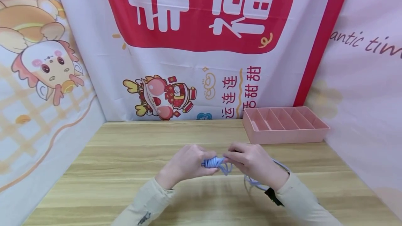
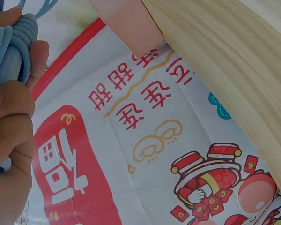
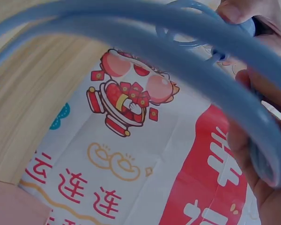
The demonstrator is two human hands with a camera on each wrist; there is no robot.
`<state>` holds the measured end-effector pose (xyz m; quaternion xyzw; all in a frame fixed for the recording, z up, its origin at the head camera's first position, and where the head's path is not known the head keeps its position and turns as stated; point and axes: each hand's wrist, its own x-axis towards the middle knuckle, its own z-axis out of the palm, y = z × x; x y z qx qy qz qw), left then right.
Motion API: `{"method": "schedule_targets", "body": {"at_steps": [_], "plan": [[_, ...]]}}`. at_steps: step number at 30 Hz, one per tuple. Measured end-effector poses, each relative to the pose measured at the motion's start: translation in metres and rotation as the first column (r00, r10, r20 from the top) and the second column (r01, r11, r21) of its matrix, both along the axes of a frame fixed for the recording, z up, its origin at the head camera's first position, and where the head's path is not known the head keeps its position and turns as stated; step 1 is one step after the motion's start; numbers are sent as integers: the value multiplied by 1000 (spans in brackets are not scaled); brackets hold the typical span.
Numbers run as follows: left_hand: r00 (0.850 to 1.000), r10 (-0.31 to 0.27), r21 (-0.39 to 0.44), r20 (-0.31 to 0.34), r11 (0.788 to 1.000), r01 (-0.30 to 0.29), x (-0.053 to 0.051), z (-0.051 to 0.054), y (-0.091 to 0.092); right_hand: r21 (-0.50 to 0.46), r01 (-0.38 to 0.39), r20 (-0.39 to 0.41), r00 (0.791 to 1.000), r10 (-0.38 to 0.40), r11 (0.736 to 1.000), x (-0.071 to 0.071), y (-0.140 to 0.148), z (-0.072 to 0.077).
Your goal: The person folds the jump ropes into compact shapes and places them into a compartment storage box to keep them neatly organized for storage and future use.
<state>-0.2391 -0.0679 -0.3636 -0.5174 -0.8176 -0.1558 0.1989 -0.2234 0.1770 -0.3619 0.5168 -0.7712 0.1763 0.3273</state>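
A light blue cord is wound in tight turns into a small bundle (image 1: 211, 162) above the wooden table. My left hand (image 1: 188, 163) grips this bundle between thumb and fingers; in the left wrist view the coils (image 2: 23, 35) show between the fingers. Close on its right, my right hand (image 1: 251, 161) pinches the cord beside loose loops (image 1: 225, 168). More cord (image 1: 255, 183) hangs under and behind the right wrist. Large, blurred strands (image 3: 178, 61) cross the right wrist view, partly covering the right hand (image 3: 267, 140).
A pink box (image 1: 289, 136) with several narrow compartments stands at the table's back right. The wooden table (image 1: 125, 149) meets a printed cloth (image 1: 201, 58) at the back, with printed cloths also on the left and right sides.
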Motion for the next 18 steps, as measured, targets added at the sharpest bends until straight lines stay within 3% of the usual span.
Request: {"method": "schedule_targets", "body": {"at_steps": [10,18], "plan": [[996,-91,60,-14,994,92,2,2,2,6,18,112,993,-19,1000,-5,0,-2],[994,-103,69,-49,992,106,1,-2,2,-56,8,251,968,6,998,-12,0,-10]]}}
